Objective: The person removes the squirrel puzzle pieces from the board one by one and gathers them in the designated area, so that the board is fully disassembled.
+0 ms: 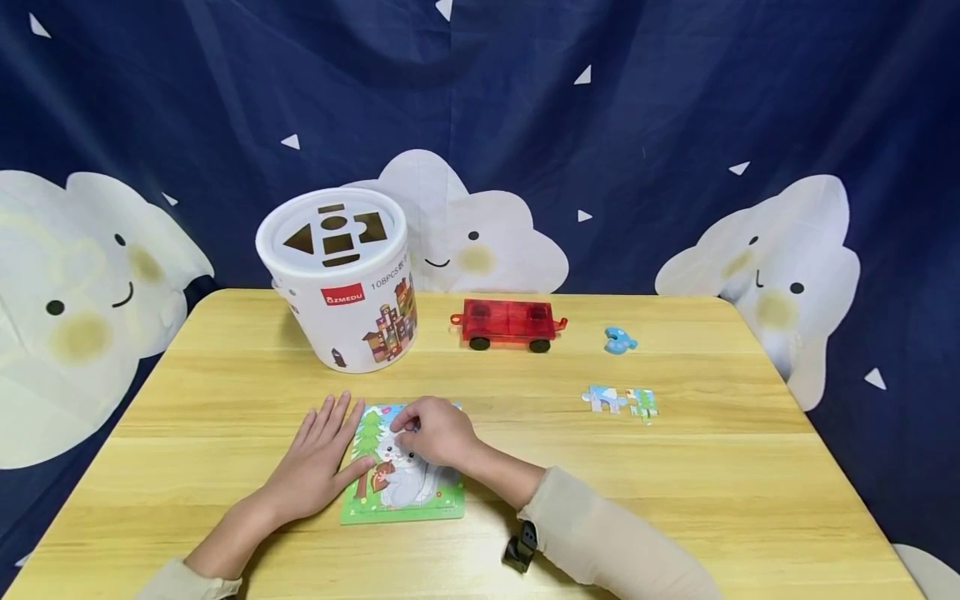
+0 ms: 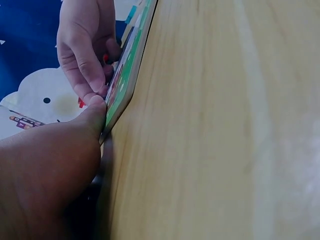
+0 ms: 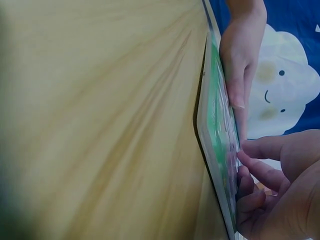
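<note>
A jigsaw puzzle board [image 1: 403, 514] with a grey squirrel, a green tree and a green border lies flat on the table. My left hand [image 1: 311, 468] rests with fingers spread beside the board's left edge, its thumb [image 2: 92, 114] on the board. Over the upper part of the picture is my right hand [image 1: 438, 433], thumb and index finger pinching a puzzle piece at the board's surface. That piece is mostly hidden by the fingertips. In the right wrist view, the thumb [image 3: 265, 147] and index finger meet close over the board's face.
Two loose puzzle pieces, one mostly blue [image 1: 604, 398] and one with green [image 1: 642, 403], lie to the right. Behind them is a small blue curved object [image 1: 619, 340]. A red toy wagon [image 1: 508, 323] and a white bucket [image 1: 341, 317] with shaped holes stand at the back.
</note>
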Action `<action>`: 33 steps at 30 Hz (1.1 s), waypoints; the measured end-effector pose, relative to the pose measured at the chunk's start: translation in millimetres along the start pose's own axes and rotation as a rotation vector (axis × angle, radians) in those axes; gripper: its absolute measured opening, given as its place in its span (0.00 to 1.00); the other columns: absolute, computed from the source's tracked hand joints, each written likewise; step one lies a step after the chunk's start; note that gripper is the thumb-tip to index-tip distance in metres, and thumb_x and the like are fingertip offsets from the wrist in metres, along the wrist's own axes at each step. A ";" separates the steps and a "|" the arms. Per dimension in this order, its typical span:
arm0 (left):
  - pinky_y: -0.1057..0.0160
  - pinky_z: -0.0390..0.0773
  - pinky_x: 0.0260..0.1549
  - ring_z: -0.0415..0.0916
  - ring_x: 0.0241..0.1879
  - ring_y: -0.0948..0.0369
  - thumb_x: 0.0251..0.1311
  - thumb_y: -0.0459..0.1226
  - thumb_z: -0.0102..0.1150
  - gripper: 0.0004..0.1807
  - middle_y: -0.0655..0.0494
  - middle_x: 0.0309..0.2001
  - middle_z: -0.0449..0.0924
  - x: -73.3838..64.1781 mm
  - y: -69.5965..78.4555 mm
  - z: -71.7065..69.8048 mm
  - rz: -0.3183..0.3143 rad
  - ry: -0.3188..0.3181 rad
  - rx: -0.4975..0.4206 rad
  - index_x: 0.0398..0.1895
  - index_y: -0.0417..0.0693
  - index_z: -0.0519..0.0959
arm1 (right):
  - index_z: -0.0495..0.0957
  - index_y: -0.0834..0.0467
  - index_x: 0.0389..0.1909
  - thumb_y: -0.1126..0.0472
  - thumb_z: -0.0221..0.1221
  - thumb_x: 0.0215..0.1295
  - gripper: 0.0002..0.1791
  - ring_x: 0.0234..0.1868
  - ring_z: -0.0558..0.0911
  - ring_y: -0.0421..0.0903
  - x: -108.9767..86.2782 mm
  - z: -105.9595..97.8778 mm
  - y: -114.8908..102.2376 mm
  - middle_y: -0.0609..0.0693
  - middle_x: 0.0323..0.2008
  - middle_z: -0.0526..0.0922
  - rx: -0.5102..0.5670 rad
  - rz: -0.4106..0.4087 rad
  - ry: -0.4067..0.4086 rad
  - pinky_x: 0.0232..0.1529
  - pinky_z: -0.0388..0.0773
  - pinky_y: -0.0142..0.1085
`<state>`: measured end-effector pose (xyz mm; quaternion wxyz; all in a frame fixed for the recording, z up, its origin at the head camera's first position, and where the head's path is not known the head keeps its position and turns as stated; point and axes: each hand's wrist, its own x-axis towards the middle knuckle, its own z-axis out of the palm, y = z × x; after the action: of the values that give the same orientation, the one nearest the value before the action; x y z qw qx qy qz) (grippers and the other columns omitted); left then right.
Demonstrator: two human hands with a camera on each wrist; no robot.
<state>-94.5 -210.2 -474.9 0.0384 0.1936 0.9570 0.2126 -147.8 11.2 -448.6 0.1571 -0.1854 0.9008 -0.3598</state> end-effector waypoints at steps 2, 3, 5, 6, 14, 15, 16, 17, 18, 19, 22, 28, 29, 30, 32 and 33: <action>0.41 0.32 0.76 0.35 0.79 0.36 0.73 0.53 0.54 0.44 0.33 0.80 0.41 0.0 0.3 -0.2 -0.002 -0.001 0.002 0.80 0.36 0.51 | 0.88 0.52 0.36 0.61 0.69 0.62 0.03 0.29 0.73 0.34 0.7 0.6 -1.3 0.38 0.27 0.76 -0.009 0.004 0.000 0.32 0.70 0.28; 0.41 0.32 0.76 0.35 0.79 0.36 0.73 0.53 0.54 0.44 0.33 0.80 0.41 0.1 0.4 -0.3 -0.003 -0.001 0.002 0.80 0.36 0.51 | 0.88 0.52 0.35 0.61 0.70 0.62 0.02 0.29 0.72 0.34 1.1 1.0 -1.8 0.38 0.26 0.76 -0.014 0.007 0.000 0.31 0.70 0.28; 0.41 0.32 0.76 0.35 0.79 0.36 0.73 0.53 0.54 0.44 0.33 0.80 0.41 0.1 0.5 -0.6 -0.003 -0.001 0.002 0.80 0.36 0.51 | 0.87 0.52 0.34 0.60 0.70 0.62 0.02 0.28 0.72 0.34 2.1 1.5 -3.0 0.38 0.26 0.75 -0.022 0.011 0.002 0.30 0.69 0.28; 0.41 0.32 0.76 0.35 0.79 0.35 0.73 0.53 0.54 0.44 0.33 0.80 0.41 0.1 0.5 -0.7 -0.003 0.000 0.002 0.80 0.36 0.52 | 0.87 0.52 0.34 0.60 0.70 0.62 0.02 0.27 0.72 0.34 2.4 1.9 -3.4 0.38 0.25 0.75 -0.023 0.014 0.005 0.29 0.68 0.28; 0.41 0.32 0.76 0.36 0.78 0.35 0.73 0.53 0.54 0.44 0.32 0.80 0.41 0.3 -0.5 -0.2 0.004 0.006 0.005 0.80 0.36 0.52 | 0.84 0.51 0.31 0.58 0.71 0.61 0.05 0.26 0.74 0.32 2.2 5.3 -4.4 0.36 0.25 0.78 0.020 0.003 0.058 0.30 0.71 0.28; 0.41 0.32 0.76 0.36 0.78 0.35 0.73 0.53 0.54 0.44 0.32 0.80 0.41 0.3 -0.7 0.1 0.005 0.007 0.006 0.80 0.36 0.52 | 0.84 0.51 0.31 0.58 0.72 0.60 0.05 0.26 0.75 0.32 2.1 5.7 -4.6 0.37 0.25 0.79 0.026 0.001 0.061 0.30 0.72 0.28; 0.41 0.32 0.76 0.36 0.78 0.35 0.73 0.53 0.54 0.44 0.32 0.80 0.41 0.3 -0.9 0.3 0.005 0.007 0.007 0.80 0.36 0.52 | 0.84 0.51 0.31 0.58 0.73 0.60 0.06 0.26 0.75 0.32 2.0 6.1 -4.8 0.37 0.25 0.79 0.031 0.000 0.064 0.30 0.72 0.28; 0.41 0.32 0.76 0.36 0.78 0.35 0.73 0.53 0.54 0.44 0.32 0.80 0.41 0.2 -1.0 0.6 0.006 0.007 0.008 0.80 0.36 0.52 | 0.83 0.51 0.31 0.58 0.73 0.59 0.07 0.26 0.75 0.32 1.9 6.4 -5.2 0.37 0.25 0.79 0.034 -0.001 0.067 0.30 0.72 0.28; 0.41 0.32 0.76 0.36 0.78 0.35 0.73 0.53 0.54 0.44 0.33 0.80 0.41 0.0 -1.1 0.8 0.005 0.007 0.007 0.80 0.36 0.52 | 0.83 0.51 0.31 0.58 0.74 0.58 0.07 0.26 0.75 0.31 1.8 6.9 -5.3 0.37 0.25 0.80 0.037 -0.001 0.070 0.29 0.72 0.28; 0.42 0.32 0.76 0.36 0.78 0.35 0.73 0.53 0.54 0.44 0.33 0.80 0.41 0.0 -1.2 1.0 0.005 0.007 0.009 0.80 0.36 0.52 | 0.84 0.51 0.31 0.58 0.74 0.58 0.07 0.25 0.75 0.31 1.9 7.2 -5.5 0.37 0.24 0.80 0.039 -0.002 0.074 0.29 0.72 0.28; 0.42 0.32 0.76 0.36 0.78 0.35 0.73 0.53 0.54 0.44 0.33 0.80 0.41 -0.3 -0.8 1.2 0.006 0.009 0.009 0.80 0.36 0.52 | 0.85 0.51 0.31 0.61 0.74 0.57 0.06 0.23 0.75 0.31 2.2 8.6 -5.5 0.36 0.23 0.80 0.051 -0.008 0.087 0.27 0.71 0.27; 0.41 0.34 0.76 0.38 0.78 0.35 0.73 0.52 0.55 0.44 0.32 0.79 0.43 -1.0 0.4 1.0 0.014 0.021 0.002 0.80 0.35 0.53 | 0.87 0.51 0.30 0.63 0.73 0.58 0.04 0.22 0.75 0.30 3.1 11.9 -4.8 0.35 0.21 0.80 0.067 -0.020 0.099 0.26 0.71 0.26; 0.41 0.34 0.76 0.38 0.78 0.35 0.73 0.52 0.55 0.44 0.32 0.79 0.44 -1.0 0.4 1.1 0.014 0.021 0.005 0.80 0.35 0.53 | 0.87 0.51 0.30 0.62 0.73 0.58 0.04 0.22 0.75 0.30 3.3 12.1 -4.8 0.35 0.21 0.80 0.062 -0.020 0.099 0.26 0.71 0.26; 0.41 0.34 0.76 0.38 0.78 0.35 0.73 0.52 0.55 0.44 0.32 0.79 0.44 -0.9 0.3 1.2 0.014 0.021 0.007 0.80 0.36 0.53 | 0.87 0.51 0.30 0.62 0.73 0.58 0.04 0.22 0.75 0.30 3.5 12.3 -5.0 0.35 0.21 0.79 0.056 -0.020 0.099 0.26 0.71 0.26; 0.41 0.34 0.76 0.38 0.78 0.35 0.73 0.52 0.55 0.44 0.32 0.79 0.44 -0.9 0.0 1.3 0.015 0.021 0.009 0.80 0.36 0.53 | 0.87 0.51 0.30 0.60 0.74 0.58 0.05 0.22 0.74 0.30 4.2 12.4 -5.4 0.35 0.21 0.79 0.034 -0.016 0.096 0.25 0.70 0.26; 0.41 0.34 0.76 0.38 0.78 0.35 0.73 0.52 0.55 0.44 0.32 0.79 0.44 -0.9 0.1 1.3 0.016 0.023 0.009 0.80 0.36 0.53 | 0.87 0.51 0.30 0.60 0.74 0.57 0.05 0.22 0.74 0.31 4.4 12.5 -5.7 0.35 0.20 0.78 0.023 -0.016 0.095 0.25 0.70 0.27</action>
<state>-93.5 -209.9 -476.0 0.0249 0.1991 0.9567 0.2107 -145.3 -2.0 -453.9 0.1134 -0.1735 0.9015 -0.3800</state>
